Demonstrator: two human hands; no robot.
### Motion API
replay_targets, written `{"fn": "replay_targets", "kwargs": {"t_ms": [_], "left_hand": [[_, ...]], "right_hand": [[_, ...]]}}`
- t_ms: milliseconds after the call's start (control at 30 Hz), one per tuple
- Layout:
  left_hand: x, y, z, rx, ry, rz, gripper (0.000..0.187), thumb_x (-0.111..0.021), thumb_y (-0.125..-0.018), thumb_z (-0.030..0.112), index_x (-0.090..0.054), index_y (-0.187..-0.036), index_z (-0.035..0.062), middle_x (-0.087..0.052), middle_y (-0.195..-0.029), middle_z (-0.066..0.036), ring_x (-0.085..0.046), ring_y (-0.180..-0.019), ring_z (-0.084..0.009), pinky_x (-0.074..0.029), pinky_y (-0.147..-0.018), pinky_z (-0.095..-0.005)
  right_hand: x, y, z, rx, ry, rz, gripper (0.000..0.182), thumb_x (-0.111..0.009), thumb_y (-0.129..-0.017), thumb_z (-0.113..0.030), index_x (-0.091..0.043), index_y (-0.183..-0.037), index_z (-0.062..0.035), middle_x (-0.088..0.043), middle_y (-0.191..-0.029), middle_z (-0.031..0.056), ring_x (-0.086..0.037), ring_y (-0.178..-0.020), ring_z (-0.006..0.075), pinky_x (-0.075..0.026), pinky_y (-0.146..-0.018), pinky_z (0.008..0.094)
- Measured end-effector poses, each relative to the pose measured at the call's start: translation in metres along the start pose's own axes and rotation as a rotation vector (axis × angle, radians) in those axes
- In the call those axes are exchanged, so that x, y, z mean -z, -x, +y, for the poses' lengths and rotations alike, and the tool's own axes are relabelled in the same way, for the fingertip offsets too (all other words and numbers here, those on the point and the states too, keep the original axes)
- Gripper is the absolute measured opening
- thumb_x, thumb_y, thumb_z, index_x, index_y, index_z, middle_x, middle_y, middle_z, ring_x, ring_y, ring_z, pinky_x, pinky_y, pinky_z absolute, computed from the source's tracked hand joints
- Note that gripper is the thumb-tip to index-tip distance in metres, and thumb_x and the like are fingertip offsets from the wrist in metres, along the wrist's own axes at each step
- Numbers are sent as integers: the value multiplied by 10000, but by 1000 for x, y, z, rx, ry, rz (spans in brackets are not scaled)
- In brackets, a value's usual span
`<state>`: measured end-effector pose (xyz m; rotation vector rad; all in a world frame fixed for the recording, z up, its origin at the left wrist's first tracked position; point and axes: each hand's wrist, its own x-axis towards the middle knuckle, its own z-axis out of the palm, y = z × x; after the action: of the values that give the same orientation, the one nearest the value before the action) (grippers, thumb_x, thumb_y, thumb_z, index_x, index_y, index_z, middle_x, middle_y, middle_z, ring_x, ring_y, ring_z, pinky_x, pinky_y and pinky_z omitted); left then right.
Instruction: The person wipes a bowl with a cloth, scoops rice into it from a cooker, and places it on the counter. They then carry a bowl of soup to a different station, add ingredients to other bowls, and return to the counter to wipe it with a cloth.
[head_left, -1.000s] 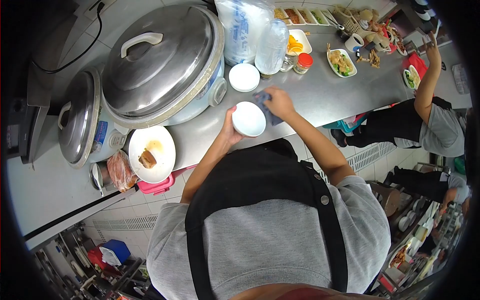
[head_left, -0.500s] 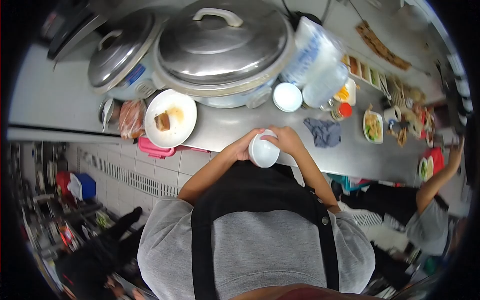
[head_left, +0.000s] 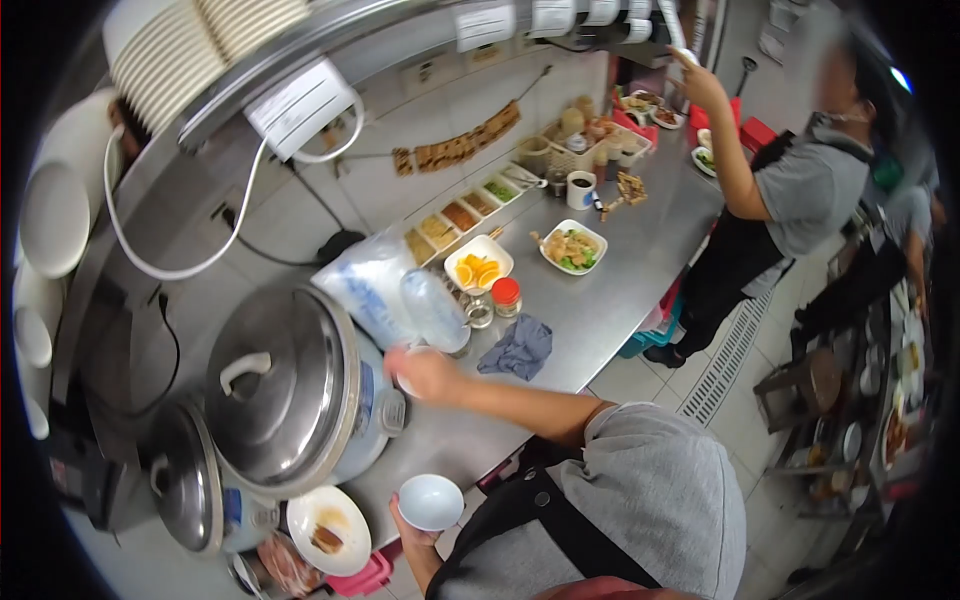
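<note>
My left hand (head_left: 408, 527) holds a small white bowl (head_left: 431, 501) low at the counter's near edge, beside a white plate (head_left: 327, 530) carrying a brown piece of food. My right hand (head_left: 427, 372) is stretched out over the steel counter (head_left: 590, 310). It rests on something white next to the large rice cooker (head_left: 285, 385), where small white bowls stood stacked. The hand is blurred, so its grip is unclear. A grey cloth (head_left: 518, 347) lies loose on the counter just right of that hand.
A smaller cooker (head_left: 185, 490) stands left of the large one. Plastic bags (head_left: 385, 290), a red-lidded jar (head_left: 506, 295), dishes of food (head_left: 570, 247) and condiment trays (head_left: 460, 215) fill the counter's far side. A co-worker (head_left: 790, 190) stands at its far end.
The view swung up and round. My right hand let go of the bowl and reached out beside the large cooker. My left hand keeps the bowl. The cloth stays on the counter.
</note>
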<state>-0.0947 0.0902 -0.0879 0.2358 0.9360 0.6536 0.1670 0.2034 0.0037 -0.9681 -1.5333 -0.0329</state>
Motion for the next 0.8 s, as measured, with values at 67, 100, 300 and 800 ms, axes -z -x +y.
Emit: {"fn": "replay_targets", "kwargs": {"t_ms": [67, 100, 300, 800], "left_hand": [[-5, 1, 2, -10, -34, -8, 602, -336, -803, 577, -508, -1104, 85, -574, -1039, -128, -580, -907, -311, -487, -737, -476], [-7, 2, 3, -5, -50, -15, 608, -337, -800, 582, -508, -1105, 84, -574, -1040, -129, -579, -910, -314, -486, -738, -479], [-27, -5, -7, 47, -97, -65, 641, -342, -785, 607, -505, -1112, 81, -575, -1043, -135, -575, -922, -329, -481, -742, -494], [-35, -28, -6, -34, -104, -57, 667, -340, -768, 636, -504, -1121, 94, -570, -1052, -136, -567, -935, -341, -471, -741, -523]], "right_hand": [[88, -87, 4, -228, -206, 466, 105, -328, -897, -74, -415, -906, -16, -438, -711, 43, -417, -593, 126, -381, -562, 263], [120, -131, 4, -82, -115, 783, 104, -337, -867, 9, -377, -959, -20, -413, -754, 39, -394, -614, 110, -361, -551, 257], [203, -259, 56, 114, 235, 923, 377, -447, -774, 16, -332, -1133, -2, -384, -911, 95, -419, -666, 143, -392, -622, 282], [198, -267, 54, -518, -548, 956, 406, -575, -781, -162, -406, -1134, -54, -445, -1053, 101, -464, -883, 175, -428, -603, 311]]}}
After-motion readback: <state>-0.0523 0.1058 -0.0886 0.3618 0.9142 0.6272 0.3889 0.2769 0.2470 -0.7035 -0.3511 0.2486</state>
